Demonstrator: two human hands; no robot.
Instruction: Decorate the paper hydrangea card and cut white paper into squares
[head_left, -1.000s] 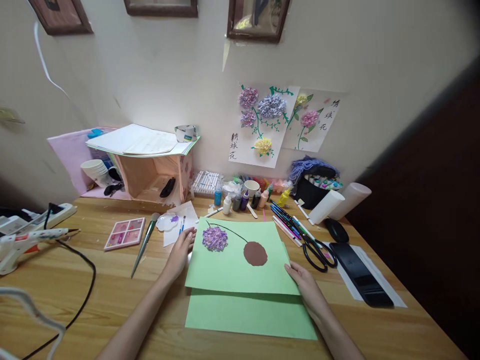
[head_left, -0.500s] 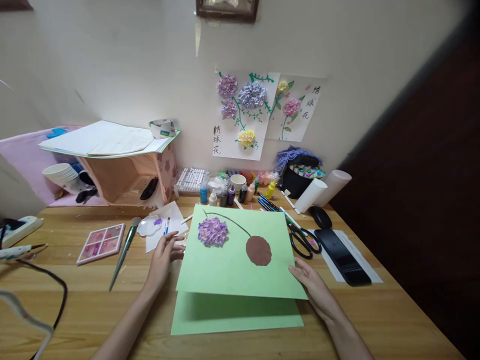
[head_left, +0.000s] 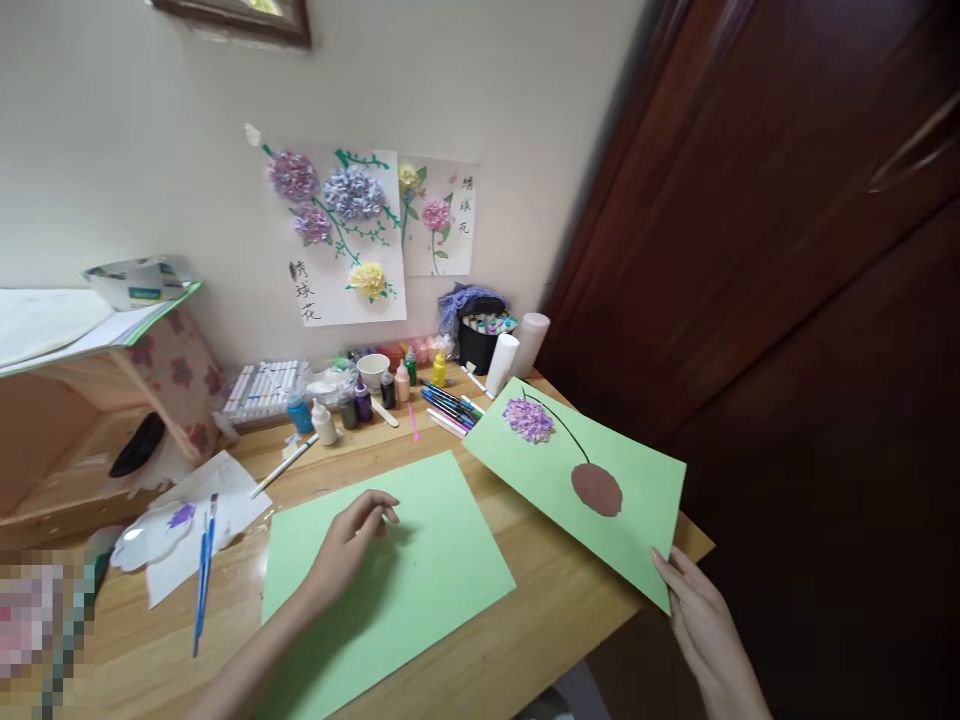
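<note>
My right hand [head_left: 701, 610] grips the lower right corner of a green paper sheet [head_left: 652, 470], thumb on top, out over the desk's right side. That sheet bears a textured purple flower [head_left: 528, 420], a dark curved stem line and a brown paper circle [head_left: 597, 489]. Over a second, plain green sheet [head_left: 442, 540] lying on the desk hovers my left hand [head_left: 352, 545]. Its fingers are loosely bent and somewhat apart, with nothing in them; its shadow falls on the paper.
Paint bottles [head_left: 363, 402], a marker set [head_left: 266, 390] and a white cup [head_left: 373, 372] line the wall. Brushes [head_left: 204, 570] and a palette [head_left: 154, 535] lie left. White rolls [head_left: 502, 365] stand beside a black marker case [head_left: 484, 345]. Flower pictures [head_left: 337, 240] hang above.
The decorated sheet has swung right in my right hand, uncovering the plain sheet beneath. My left hand has come over the plain one. The view has turned to the right.
</note>
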